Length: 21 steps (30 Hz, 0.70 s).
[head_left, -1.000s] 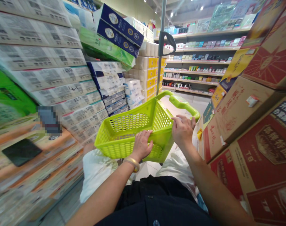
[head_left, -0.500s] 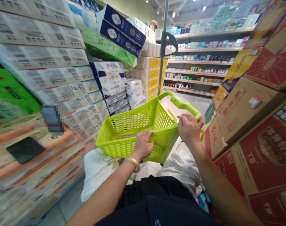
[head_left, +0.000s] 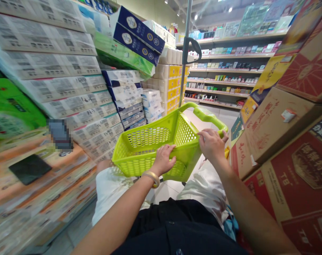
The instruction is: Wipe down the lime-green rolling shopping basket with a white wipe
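A lime-green plastic shopping basket with perforated walls stands between my knees, over the floor tiles. My left hand, below a gold bangle, has its fingers hooked over the near rim. At the basket's right corner, close to the base of its green handle, my right hand grips the rim, thumb side toward the basket. The handle is raised at the far right end. Part of the right hand's fingertips is hidden behind the edge.
Stacked tissue packs rise on the left, beside orange packs carrying a dark flat object and a blurred phone-like item. Red-brown cartons line the right. A grey pole stands ahead, before stocked shelves.
The basket's left end has swung slightly to the right. My left hand has shifted a little right with it, while my right hand has moved slightly left.
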### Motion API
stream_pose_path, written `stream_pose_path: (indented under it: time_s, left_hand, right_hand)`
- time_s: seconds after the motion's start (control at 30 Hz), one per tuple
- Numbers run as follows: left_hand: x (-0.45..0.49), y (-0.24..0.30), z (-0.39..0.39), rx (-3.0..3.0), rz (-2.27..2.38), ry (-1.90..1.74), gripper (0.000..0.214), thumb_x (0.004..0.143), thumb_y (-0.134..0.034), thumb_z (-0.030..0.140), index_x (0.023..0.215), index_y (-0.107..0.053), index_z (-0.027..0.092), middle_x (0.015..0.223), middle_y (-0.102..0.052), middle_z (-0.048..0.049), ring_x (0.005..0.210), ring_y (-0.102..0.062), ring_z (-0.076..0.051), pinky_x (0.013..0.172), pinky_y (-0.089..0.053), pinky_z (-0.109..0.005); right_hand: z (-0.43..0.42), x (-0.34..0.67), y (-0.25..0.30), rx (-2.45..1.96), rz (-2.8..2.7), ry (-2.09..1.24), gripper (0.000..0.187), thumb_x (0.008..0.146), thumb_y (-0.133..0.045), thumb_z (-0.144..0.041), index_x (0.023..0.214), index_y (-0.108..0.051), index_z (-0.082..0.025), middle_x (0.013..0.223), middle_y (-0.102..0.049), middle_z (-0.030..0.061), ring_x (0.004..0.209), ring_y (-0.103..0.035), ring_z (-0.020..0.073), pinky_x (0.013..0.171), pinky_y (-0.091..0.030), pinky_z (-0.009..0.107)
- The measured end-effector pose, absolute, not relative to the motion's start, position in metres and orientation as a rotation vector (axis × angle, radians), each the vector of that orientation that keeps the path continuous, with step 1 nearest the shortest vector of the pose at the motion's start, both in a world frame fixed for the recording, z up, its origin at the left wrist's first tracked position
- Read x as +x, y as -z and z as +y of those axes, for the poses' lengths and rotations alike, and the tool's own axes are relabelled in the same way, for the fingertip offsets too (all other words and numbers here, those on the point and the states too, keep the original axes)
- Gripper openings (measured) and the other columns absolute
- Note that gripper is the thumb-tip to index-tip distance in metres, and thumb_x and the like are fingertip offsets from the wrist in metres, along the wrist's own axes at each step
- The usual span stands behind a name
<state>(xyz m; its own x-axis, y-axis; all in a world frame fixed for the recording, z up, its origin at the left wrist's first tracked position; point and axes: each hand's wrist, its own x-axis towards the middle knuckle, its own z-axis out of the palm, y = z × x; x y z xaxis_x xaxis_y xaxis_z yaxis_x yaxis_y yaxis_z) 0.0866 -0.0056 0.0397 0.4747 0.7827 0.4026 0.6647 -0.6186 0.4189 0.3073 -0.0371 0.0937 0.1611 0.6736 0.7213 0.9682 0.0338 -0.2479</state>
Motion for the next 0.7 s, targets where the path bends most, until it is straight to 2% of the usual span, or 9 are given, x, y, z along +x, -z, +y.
stream_pose_path:
  time_s: [0.23, 0.5, 0.7]
  left_hand:
    - [0.095, -0.039, -0.002, 2.528, 1.212, -0.835, 0.047, 0.08, -0.057, 0.024, 0.128, -0.056, 0.023, 0.115, -0.063, -0.0067, 0.107, -0.057, -0.025, 0.097, -0.043, -0.043]
    - [0.085, -0.039, 0.003, 2.562, 1.159, -0.873, 0.047, 0.077, -0.059, 0.022, 0.124, -0.059, 0.02, 0.112, -0.064, -0.0079, 0.105, -0.058, -0.025, 0.097, -0.045, -0.043]
    - [0.063, -0.04, 0.024, 2.546, 1.216, -0.926, 0.039, 0.08, -0.056, 0.021, 0.117, -0.066, 0.022, 0.104, -0.067, -0.0062, 0.101, -0.059, -0.023, 0.097, -0.046, -0.043]
  right_hand:
    - [-0.031, 0.348, -0.106, -1.754, -1.481, 0.542, 0.027, 0.089, -0.047, -0.025, 0.087, -0.074, -0.023, 0.103, -0.07, 0.0066, 0.099, -0.059, 0.0244, 0.11, -0.018, 0.052]
    - [-0.047, 0.335, -0.103, -1.659, -1.49, 0.618, 0.023, 0.087, -0.05, -0.024, 0.085, -0.074, -0.022, 0.095, -0.069, 0.0066, 0.091, -0.059, 0.0235, 0.106, -0.027, 0.046]
    - [-0.058, 0.31, -0.103, -1.592, -1.559, 0.673, 0.021, 0.09, -0.053, -0.023, 0.087, -0.074, -0.023, 0.096, -0.071, 0.0053, 0.087, -0.06, 0.0227, 0.106, -0.027, 0.045]
